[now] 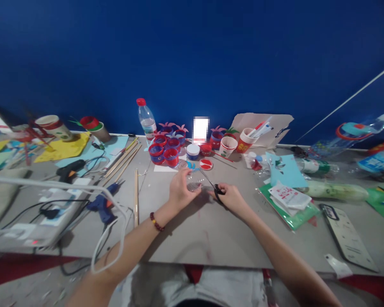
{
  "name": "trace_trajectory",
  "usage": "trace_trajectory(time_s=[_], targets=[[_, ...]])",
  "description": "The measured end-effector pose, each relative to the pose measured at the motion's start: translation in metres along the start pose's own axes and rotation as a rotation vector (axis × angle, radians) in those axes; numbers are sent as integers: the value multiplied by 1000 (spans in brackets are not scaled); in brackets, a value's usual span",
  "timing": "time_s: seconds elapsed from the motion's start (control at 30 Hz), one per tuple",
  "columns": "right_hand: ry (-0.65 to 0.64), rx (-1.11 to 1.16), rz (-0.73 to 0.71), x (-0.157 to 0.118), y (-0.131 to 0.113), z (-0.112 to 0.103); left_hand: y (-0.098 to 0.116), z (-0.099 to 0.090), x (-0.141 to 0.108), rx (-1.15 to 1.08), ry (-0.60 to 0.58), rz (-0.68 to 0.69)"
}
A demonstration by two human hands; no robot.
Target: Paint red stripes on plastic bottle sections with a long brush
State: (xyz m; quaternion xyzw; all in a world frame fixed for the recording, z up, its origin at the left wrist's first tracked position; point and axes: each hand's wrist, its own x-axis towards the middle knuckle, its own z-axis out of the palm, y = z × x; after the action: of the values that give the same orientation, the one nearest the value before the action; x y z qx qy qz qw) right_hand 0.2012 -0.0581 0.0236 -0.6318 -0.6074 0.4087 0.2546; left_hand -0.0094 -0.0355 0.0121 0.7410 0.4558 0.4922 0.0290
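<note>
My left hand [181, 187] grips a clear plastic piece [194, 182], round and cup-like, perhaps a cut bottle part. The scissors [218, 192] have black handles, and my right hand [232, 197] is closed around them. Their blades point up and left, reaching the edge of the clear piece. Just beyond my hands lie a red-and-white disc [206, 164] and a small blue paper shape [191, 165]. A cluster of red and blue painted cups [164, 150] with leaf-like tops stands behind my left hand.
On the left are a blue glue gun [104, 204], a power strip [56, 217] with looping cables and several wooden sticks [121, 162]. A water bottle [146, 121] stands at the back. Paper cups [228, 146], a green packet [284, 209] and a phone [348, 236] are rightward.
</note>
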Motion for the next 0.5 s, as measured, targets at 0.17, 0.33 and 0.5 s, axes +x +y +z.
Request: trace_trajectory(time_s=[0.17, 0.33, 0.5], targets=[[-40, 18, 6, -3, -2, 1, -2, -1, 1, -9, 4, 2], [-46, 13, -31, -3, 2, 5, -4, 0, -2, -12, -27, 38], [-26, -19, -56, -2, 6, 8, -3, 3, -4, 5, 7, 62]])
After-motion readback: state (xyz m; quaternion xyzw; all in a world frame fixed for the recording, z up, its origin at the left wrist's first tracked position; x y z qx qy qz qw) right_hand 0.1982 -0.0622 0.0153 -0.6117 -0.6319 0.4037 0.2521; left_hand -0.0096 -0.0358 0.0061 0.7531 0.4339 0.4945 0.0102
